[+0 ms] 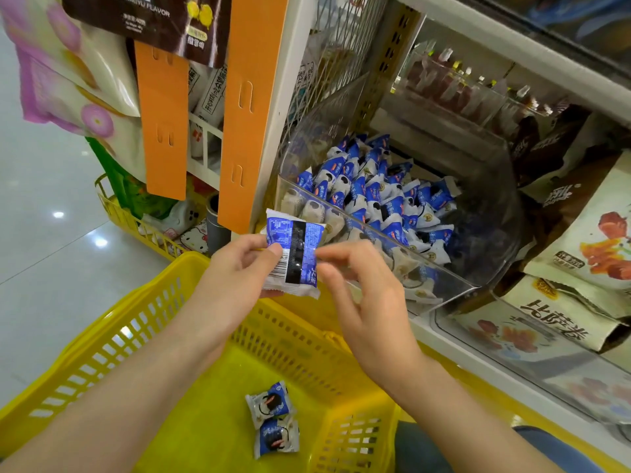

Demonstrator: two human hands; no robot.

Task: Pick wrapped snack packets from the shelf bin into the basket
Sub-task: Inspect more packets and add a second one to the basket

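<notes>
My left hand [235, 268] pinches a blue and white wrapped snack packet [297, 254] by its left edge, back side with barcode facing me, above the yellow basket [112, 336]. My right hand [362, 295] is at the packet's right edge, thumb and forefinger touching or just off it; I cannot tell which. Two more blue and white packets [273, 421] lie on the basket floor. The clear plastic shelf bin [491, 213], just beyond my hands, holds several of the same packets [375, 196].
Orange display strips [249, 107] hang left of the bin. Larger snack bags [587, 240] fill the shelf to the right. A second yellow basket [143, 223] with goods sits on the grey floor at left. More clear bins [454, 83] stand on the shelf behind.
</notes>
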